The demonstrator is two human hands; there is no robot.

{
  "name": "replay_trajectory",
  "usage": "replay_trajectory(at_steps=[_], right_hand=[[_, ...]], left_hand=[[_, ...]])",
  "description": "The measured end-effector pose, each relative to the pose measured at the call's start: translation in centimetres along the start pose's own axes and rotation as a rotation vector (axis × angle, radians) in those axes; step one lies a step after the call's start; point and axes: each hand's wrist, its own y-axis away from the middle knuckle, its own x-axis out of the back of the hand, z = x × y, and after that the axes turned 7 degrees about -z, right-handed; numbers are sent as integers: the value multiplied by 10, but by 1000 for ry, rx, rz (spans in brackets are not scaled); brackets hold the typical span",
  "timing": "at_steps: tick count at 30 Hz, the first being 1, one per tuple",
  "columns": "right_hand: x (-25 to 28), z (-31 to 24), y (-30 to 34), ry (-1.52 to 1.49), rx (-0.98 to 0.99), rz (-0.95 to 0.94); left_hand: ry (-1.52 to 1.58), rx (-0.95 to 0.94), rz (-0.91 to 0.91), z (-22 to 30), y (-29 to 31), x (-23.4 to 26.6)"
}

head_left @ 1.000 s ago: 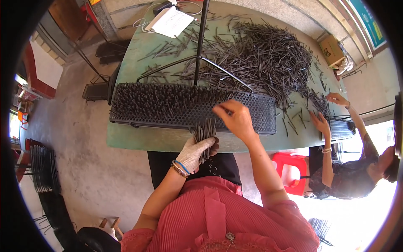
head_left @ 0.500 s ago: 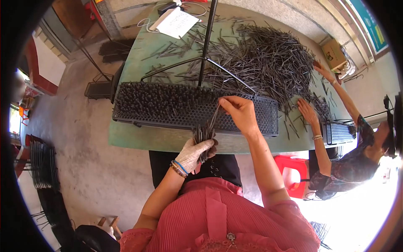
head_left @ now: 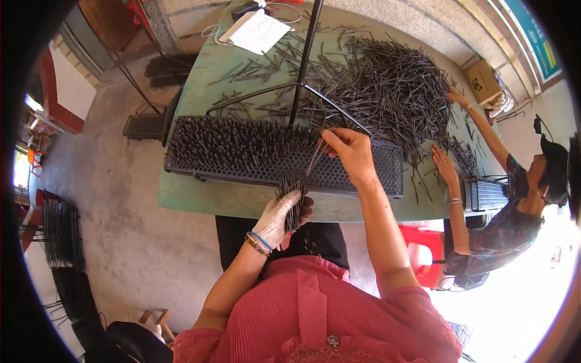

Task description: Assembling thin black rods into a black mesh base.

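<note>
A bundle of thin dark sticks [head_left: 293, 187] stands in my left hand [head_left: 277, 216], which wears a pale knitted glove and is closed around it. Bare, my right hand [head_left: 352, 154] pinches one or more slender sticks [head_left: 315, 156] by the upper end, just above the rack. The long black rack [head_left: 378, 172] has a top full of small holes and lies along the near edge of the table. Upright sticks [head_left: 224, 142] crowd its left and middle parts, while holes show bare toward the right. A black rod handle [head_left: 301, 85] rises from the rack's far side.
A large heap of loose sticks [head_left: 399, 85] covers the green table [head_left: 200, 78]. At right, a co-worker [head_left: 508, 224] reaches into the heap, beside another rack [head_left: 487, 193]. A written sheet [head_left: 260, 31] lies at the back. A red stool [head_left: 420, 257] stands below the table.
My right hand has shifted slightly right, still pinching at the rack. My left hand keeps the bundle in nearly the same place. The co-worker's head has turned upward a little.
</note>
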Motion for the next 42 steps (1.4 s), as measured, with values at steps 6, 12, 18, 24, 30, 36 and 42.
replay_trajectory(at_steps=[6,12,18,24,30,36,42], right_hand=[[-18,15,-5,206,379,152],[-17,25,-8,284,422,183],[-16,32,-9,333,427,148],[-22,29,-3,614,645,137],[-27,27,0,672,726,174],[-22,25,-3,779,866,152],[-22,17,-3,823,799,130]], left_hand=[[-81,-25,-21,-5,-4,1],[-12,6,-26,-6,-6,8],[58,34,-19,1,-5,2],[110,61,-63,7,-3,6],[-36,47,29,21,11,-14],[-91,47,61,28,22,-25],[-91,41,80,27,26,-35]])
